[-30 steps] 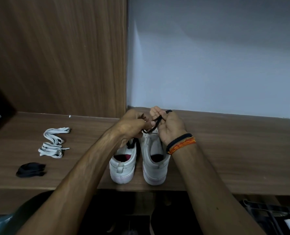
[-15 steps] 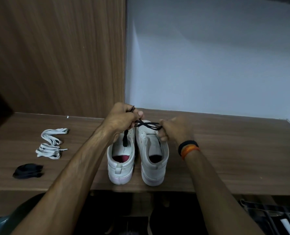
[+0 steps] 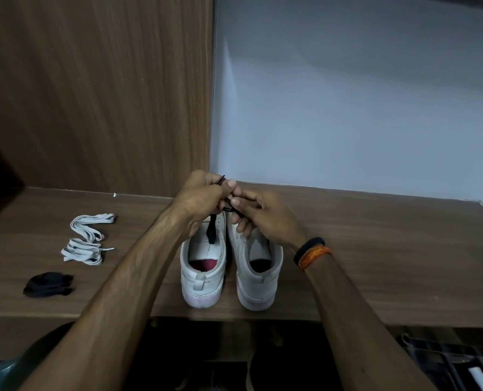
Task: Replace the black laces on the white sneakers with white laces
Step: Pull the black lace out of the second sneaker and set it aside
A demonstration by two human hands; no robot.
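Right now, both hands meet above the shoe toes | left hand (image 3: 199, 197) grips the black lace (image 3: 211, 231), which hangs straight down over the left sneaker (image 3: 203, 266) | right hand (image 3: 258, 214) pinches it just beside | white laces (image 3: 89, 238) lie far left | eyelets hidden behind the hands.

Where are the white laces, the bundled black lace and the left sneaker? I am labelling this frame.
white laces (image 3: 86, 238), head view, middle of the pile.
bundled black lace (image 3: 48, 284), head view, centre of the bundle.
left sneaker (image 3: 202, 280), head view, heel.
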